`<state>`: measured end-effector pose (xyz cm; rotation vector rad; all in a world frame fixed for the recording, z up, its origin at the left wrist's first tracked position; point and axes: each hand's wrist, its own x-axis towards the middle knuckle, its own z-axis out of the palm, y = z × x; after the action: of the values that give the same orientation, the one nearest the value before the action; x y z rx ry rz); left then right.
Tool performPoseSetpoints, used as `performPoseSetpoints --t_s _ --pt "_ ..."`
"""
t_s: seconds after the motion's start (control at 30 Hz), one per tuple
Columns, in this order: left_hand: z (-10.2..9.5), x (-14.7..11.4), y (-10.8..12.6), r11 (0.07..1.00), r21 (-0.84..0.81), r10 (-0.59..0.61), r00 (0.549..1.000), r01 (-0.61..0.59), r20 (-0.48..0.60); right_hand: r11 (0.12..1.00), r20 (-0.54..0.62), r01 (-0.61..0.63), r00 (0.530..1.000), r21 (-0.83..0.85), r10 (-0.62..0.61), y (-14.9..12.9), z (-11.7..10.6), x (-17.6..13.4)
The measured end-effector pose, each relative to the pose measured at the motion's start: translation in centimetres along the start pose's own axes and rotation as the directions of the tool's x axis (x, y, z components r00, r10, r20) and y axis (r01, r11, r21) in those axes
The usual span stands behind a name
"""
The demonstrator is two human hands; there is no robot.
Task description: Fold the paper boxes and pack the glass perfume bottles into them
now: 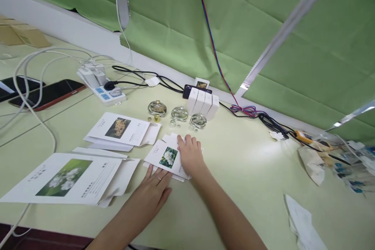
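My right hand (191,154) lies flat, palm down, on a small stack of flattened white cartons (165,156) printed with a white flower. My left hand (155,189) rests flat on the table, its fingertips touching the stack's near edge. Neither hand grips anything. Behind the stack stand three round glass bottles (179,113), one with gold trim, with small caps scattered around them. A row of small white boxes (202,103) stands upright just beyond the bottles.
Two larger flattened cartons lie to the left, one with yellow flowers (123,129), one with white flowers (68,179). A power strip (101,86), cables and two phones (48,93) sit far left. Crumpled paper and bags (312,164) lie on the right.
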<state>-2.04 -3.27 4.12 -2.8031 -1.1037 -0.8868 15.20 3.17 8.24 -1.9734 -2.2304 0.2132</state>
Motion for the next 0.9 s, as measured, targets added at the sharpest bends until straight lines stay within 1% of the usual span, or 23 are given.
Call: performPoseSetpoints --t_s 0.03,0.1,0.17,0.2,0.3,0.37,0.4,0.5,0.6,0.67,0.77,0.9 --pt "-0.4 -0.1 0.0 1.000 -0.014 -0.006 1.000 0.006 -0.022 0.999 -0.023 -0.009 1.000 -0.041 0.008 -0.2 1.1 -0.5" --pt "-1.0 -0.1 0.1 0.999 -0.030 -0.037 0.997 0.035 -0.070 0.995 -0.054 -0.005 0.999 -0.096 0.000 -0.2 2.3 -1.3" --pt "-1.1 0.2 0.3 0.998 -0.030 -0.049 0.994 0.046 -0.095 0.991 -0.067 0.018 0.997 -0.133 -0.027 0.0 2.6 -1.4" --pt "-0.9 0.6 0.4 0.999 -0.018 -0.043 0.994 0.041 -0.096 0.989 -0.066 0.040 0.997 -0.145 -0.050 0.1 2.5 -1.3" --pt "0.9 1.7 0.5 0.998 0.054 -0.040 0.998 0.043 -0.057 0.977 -0.036 0.152 0.987 -0.147 -0.159 0.7 2.2 -0.8" --pt "2.4 2.3 0.4 0.990 0.110 -0.082 0.996 0.084 -0.023 0.968 -0.011 0.217 0.975 -0.128 -0.220 1.3 1.9 -0.8" --pt "3.0 2.4 0.3 0.985 0.132 -0.107 0.994 0.107 -0.006 0.967 -0.002 0.228 0.973 -0.117 -0.230 1.6 1.9 -1.1" --pt "4.0 2.4 0.4 0.971 0.179 -0.168 0.985 0.158 0.042 0.979 0.014 0.189 0.982 -0.082 -0.188 2.9 1.8 -2.8" --pt "4.1 2.3 0.6 0.961 0.201 -0.210 0.974 0.190 0.082 0.991 0.044 0.125 0.991 -0.044 -0.123 4.0 1.6 -4.8" --pt "4.0 2.3 0.6 0.957 0.204 -0.233 0.966 0.208 0.111 0.995 0.068 0.094 0.993 -0.020 -0.092 4.6 1.4 -5.6" --pt "4.3 2.7 0.3 0.952 0.203 -0.261 0.953 0.228 0.156 0.998 0.090 0.068 0.994 0.013 -0.069 5.0 1.1 -5.4" --pt "4.8 3.8 -0.7 0.945 0.214 -0.292 0.933 0.248 0.208 0.996 0.089 0.069 0.993 0.048 -0.073 5.2 1.3 -3.6"
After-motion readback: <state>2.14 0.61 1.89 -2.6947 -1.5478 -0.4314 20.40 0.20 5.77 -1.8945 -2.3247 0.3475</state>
